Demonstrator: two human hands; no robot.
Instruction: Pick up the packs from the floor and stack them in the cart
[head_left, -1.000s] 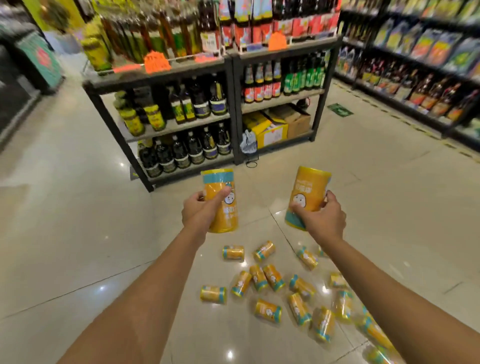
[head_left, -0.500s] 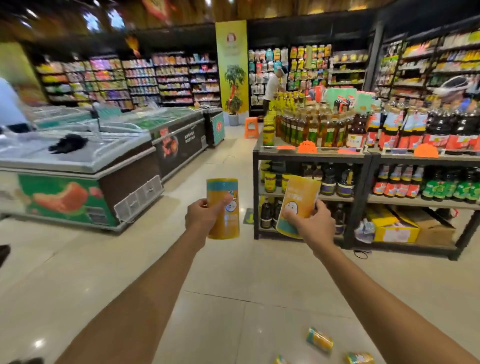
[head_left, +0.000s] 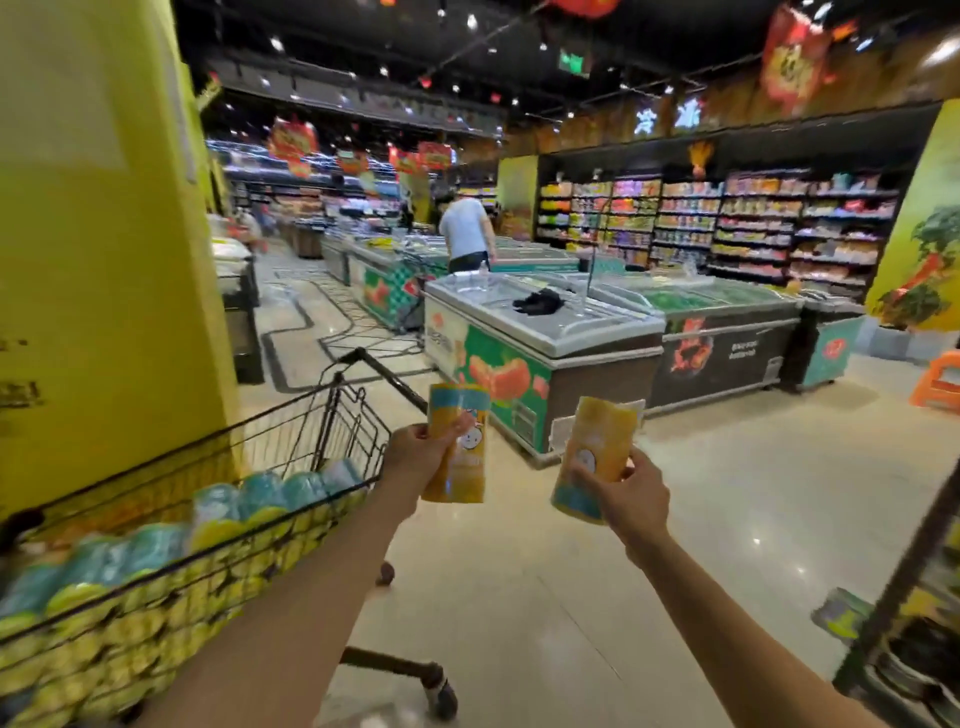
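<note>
My left hand (head_left: 415, 457) grips one yellow pack with a teal top (head_left: 460, 441), held upright just right of the cart. My right hand (head_left: 628, 499) grips a second yellow pack (head_left: 592, 452), tilted slightly, further right. The black wire cart (head_left: 291, 415) stands at the lower left, beside a yellow pillar. Inside it lie several stacked yellow and teal packs (head_left: 156, 561), filling it nearly to the rim. The packs on the floor are out of view.
A yellow pillar (head_left: 104, 260) rises behind the cart. Chest freezers (head_left: 540, 332) stand ahead, with a person (head_left: 465, 234) bent over one. Product shelves (head_left: 727, 223) line the far wall. A dark shelf edge (head_left: 904, 623) is at the right. An orange stool (head_left: 937, 382) stands far right.
My view has swung left from the floor packs and bottle shelf, past the freezers, to the cart. Both hands still hold their packs out in front.
</note>
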